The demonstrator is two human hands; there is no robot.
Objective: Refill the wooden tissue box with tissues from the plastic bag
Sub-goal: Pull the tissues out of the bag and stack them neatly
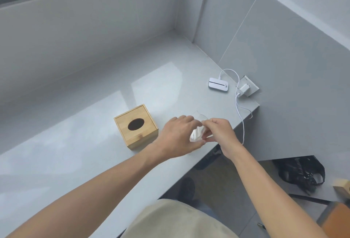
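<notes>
Both grips were closed on one clear plastic bag (198,134), held just above the counter (79,162) near its front edge. The left hand (179,136) clasped the bag from its 9 o'clock side, fingers curled over the top and thumb underneath. The right hand (220,133) pinched the bag's upper edge from 3 o'clock, fingertips meeting those of the left. The bag was blurred and mostly hidden between the hands; whether tissues lay inside could not be told. Both forearms were bare and reached forward from the bottom of the view, converging at the bag.

At 9 o'clock of the hands, close to the left wrist but apart from it, the wooden tissue box (136,126) sat on the counter, its lid on. Its oval opening (136,124) looked dark, with no tissue showing through.

Well apart at 1 o'clock, a small white device (218,84) lay on the counter, joined by a white cable (239,109) to a white charger (244,88) in a wall socket (252,88). Below the counter at 4 o'clock, a black plastic bag (301,171) lay on a lower surface.
</notes>
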